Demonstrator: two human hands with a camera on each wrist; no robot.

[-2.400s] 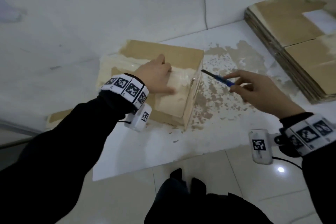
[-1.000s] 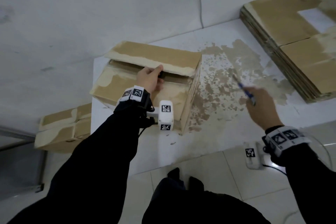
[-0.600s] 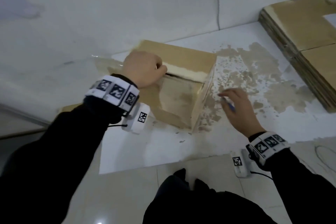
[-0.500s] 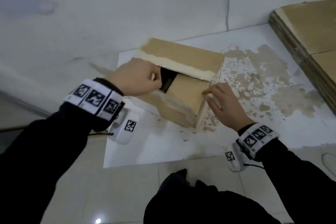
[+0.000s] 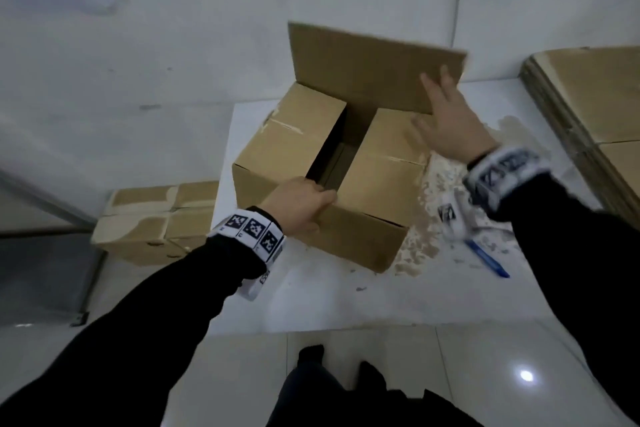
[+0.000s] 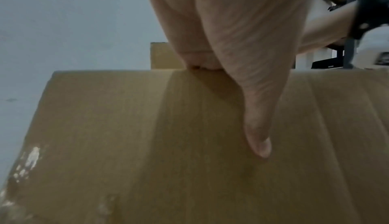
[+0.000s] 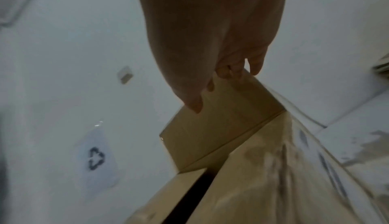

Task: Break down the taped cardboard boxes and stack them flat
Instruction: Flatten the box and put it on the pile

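A brown cardboard box (image 5: 363, 243) stands on the white table (image 5: 346, 305) with its top open. Its far flap (image 5: 363, 73) stands upright, and two inner flaps lie with a dark gap between them. My left hand (image 5: 318, 199) grips the box's near top edge, fingers curled over it and thumb (image 6: 258, 144) flat on the outer face. My right hand (image 5: 440, 104) presses spread, straight fingers against the far flap (image 7: 221, 127) near its right end. A blue cutter (image 5: 488, 258) lies on the table right of the box.
A stack of flattened cardboard (image 5: 588, 97) lies at the table's right end. A taped box (image 5: 156, 218) sits low at the left, beside the table. A white wall is close behind the box. Torn brown paper scraps (image 5: 433, 184) stick to the tabletop.
My right hand has put the blue cutter down and moved up to the far flap. The box's outer flaps, nearly shut before, now stand apart, with the far one upright.
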